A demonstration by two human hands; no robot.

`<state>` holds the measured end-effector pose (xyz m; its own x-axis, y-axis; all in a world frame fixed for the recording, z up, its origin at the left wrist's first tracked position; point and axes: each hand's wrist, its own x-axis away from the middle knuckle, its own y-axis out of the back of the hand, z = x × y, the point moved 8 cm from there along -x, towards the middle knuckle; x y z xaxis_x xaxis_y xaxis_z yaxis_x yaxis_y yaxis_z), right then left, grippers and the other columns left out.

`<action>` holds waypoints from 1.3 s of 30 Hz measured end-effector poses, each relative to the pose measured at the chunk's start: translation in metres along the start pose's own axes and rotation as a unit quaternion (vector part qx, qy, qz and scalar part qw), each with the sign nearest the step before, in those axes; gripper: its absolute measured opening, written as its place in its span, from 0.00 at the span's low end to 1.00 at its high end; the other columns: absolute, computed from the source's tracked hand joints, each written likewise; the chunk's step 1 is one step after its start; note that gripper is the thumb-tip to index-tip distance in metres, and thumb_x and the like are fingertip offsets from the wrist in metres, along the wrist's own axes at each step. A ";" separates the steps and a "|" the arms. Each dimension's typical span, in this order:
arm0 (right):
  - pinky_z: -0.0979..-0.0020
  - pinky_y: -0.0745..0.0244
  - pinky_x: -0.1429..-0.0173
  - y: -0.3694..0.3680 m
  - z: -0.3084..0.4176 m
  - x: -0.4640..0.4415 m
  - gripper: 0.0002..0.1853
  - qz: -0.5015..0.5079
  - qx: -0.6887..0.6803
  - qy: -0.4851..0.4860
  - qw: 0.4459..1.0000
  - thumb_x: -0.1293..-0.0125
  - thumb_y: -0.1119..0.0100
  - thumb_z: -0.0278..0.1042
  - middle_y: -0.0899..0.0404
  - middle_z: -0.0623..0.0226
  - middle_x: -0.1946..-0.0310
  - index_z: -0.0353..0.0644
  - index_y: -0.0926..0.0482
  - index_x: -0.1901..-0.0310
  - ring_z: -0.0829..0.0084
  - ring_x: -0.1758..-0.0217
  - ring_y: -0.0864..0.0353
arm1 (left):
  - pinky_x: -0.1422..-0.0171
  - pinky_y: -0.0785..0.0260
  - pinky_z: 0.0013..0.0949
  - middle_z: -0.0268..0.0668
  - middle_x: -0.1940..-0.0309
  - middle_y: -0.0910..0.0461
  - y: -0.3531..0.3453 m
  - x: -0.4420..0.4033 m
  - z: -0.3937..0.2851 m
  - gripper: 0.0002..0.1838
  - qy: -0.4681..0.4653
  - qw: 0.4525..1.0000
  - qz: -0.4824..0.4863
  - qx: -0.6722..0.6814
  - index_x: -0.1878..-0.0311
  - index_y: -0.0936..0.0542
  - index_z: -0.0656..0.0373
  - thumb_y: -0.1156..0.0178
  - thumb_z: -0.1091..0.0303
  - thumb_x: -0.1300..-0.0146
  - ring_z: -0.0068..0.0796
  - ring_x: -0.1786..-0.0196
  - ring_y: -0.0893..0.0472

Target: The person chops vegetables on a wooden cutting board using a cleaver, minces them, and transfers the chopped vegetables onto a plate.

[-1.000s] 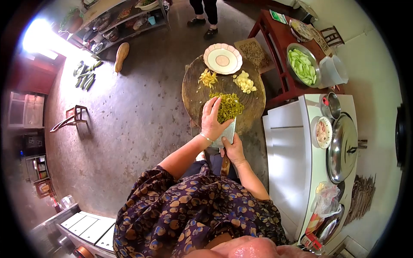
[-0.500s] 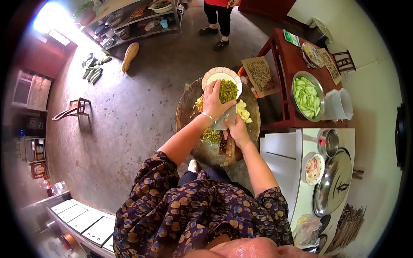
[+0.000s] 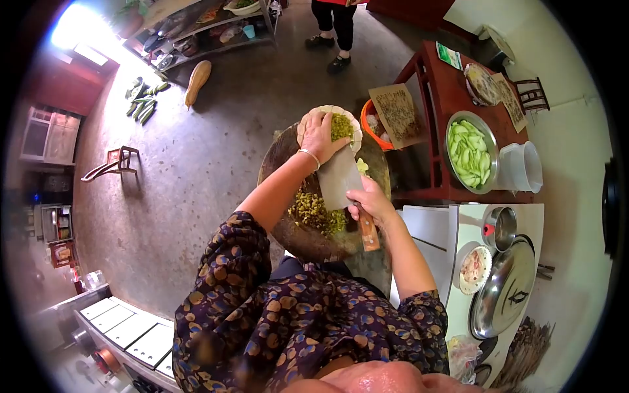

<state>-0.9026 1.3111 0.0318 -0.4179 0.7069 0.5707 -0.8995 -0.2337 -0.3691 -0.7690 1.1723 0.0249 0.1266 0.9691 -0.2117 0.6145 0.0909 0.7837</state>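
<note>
My right hand (image 3: pixel 370 198) grips a cleaver (image 3: pixel 339 180) where its wooden handle meets the broad blade. The blade points away from me, its far end at the near rim of a scalloped plate (image 3: pixel 358 139). Over that plate my left hand (image 3: pixel 320 136) lies with fingers stretched out and thumb apart, touching the chopped green vegetable (image 3: pixel 341 126) there. More chopped pieces (image 3: pixel 316 213) are piled on the near part of the round wooden chopping block (image 3: pixel 278 160). Pale slices (image 3: pixel 362 165) show beside the blade, partly hidden.
On the right, a red table (image 3: pixel 436 85) bears a metal basin of green slices (image 3: pixel 470 157) and clear plastic containers (image 3: pixel 521 167). An orange bucket (image 3: pixel 368 122) stands beyond the block. Farther off are a person's legs (image 3: pixel 335 33), a long squash (image 3: pixel 198 83) and a small stool (image 3: pixel 119 164).
The cleaver has come fully into view, its blade now extending toward the plate. Both hands have shifted slightly, and the chopped pile near me is more exposed.
</note>
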 end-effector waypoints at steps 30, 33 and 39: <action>0.73 0.32 0.82 0.018 -0.193 0.125 0.10 -0.279 -0.055 0.125 0.950 0.30 0.45 0.28 0.24 0.64 0.66 0.39 0.33 0.52 0.75 0.84 0.29 | 0.34 0.33 0.39 0.43 0.47 0.21 0.055 0.197 0.054 0.19 -0.076 0.969 -0.075 0.224 0.48 0.21 0.59 0.32 0.68 0.43 0.42 0.39 0.25; 0.73 0.32 0.82 0.009 -0.188 0.107 0.09 -0.274 -0.051 0.139 0.950 0.30 0.45 0.29 0.24 0.64 0.66 0.39 0.34 0.53 0.75 0.84 0.29 | 0.26 0.43 0.45 0.47 0.35 0.30 0.044 0.192 0.024 0.36 -0.123 0.988 0.028 0.083 0.35 0.29 0.60 0.32 0.54 0.44 0.46 0.29 0.34; 0.72 0.33 0.83 -0.003 -0.172 0.094 0.09 -0.272 -0.040 0.121 0.954 0.30 0.46 0.28 0.24 0.63 0.67 0.39 0.34 0.54 0.75 0.85 0.29 | 0.26 0.44 0.45 0.44 0.31 0.35 0.025 0.185 -0.016 0.48 -0.178 0.978 0.098 0.048 0.30 0.34 0.55 0.30 0.42 0.51 0.48 0.29 0.37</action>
<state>-0.9176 1.4932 -0.0402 0.1582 0.8448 0.5112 -0.9584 0.2559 -0.1263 -0.7427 1.3577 0.0143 0.5027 0.8224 -0.2663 0.6187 -0.1272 0.7753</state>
